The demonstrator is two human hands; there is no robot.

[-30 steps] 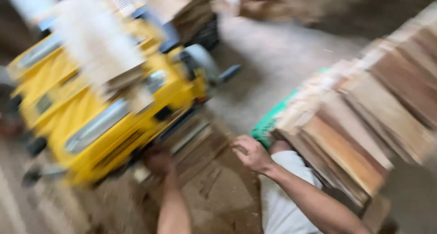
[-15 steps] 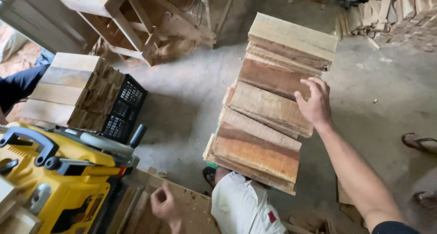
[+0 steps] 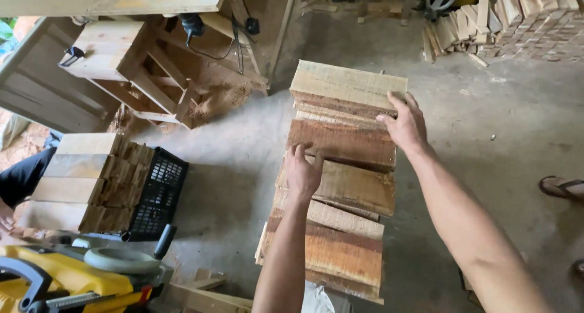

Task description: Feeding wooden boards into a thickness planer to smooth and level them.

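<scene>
A tall stack of rough wooden boards [image 3: 331, 228] stands in front of me on the concrete floor, stepped like stairs. A reddish-brown board [image 3: 340, 144] lies across its upper part. My left hand [image 3: 302, 173] grips the left end of that board, fingers curled over its near edge. My right hand [image 3: 403, 124] holds the board's right end, fingers spread over the pale boards [image 3: 348, 85] behind it.
A yellow planer machine [image 3: 67, 279] sits at the lower left. A black plastic crate [image 3: 159, 194] holds stacked wood blocks [image 3: 82, 179] beside it. A wooden workbench frame [image 3: 146, 63] with sawdust stands behind. Loose offcuts [image 3: 505, 27] lie top right. Another person's sandalled foot [image 3: 561, 188] is at the right edge.
The view swung from the yellow machine to the board stack. My right hand stayed on the stack's right side, and my left hand rose from below onto the reddish board.
</scene>
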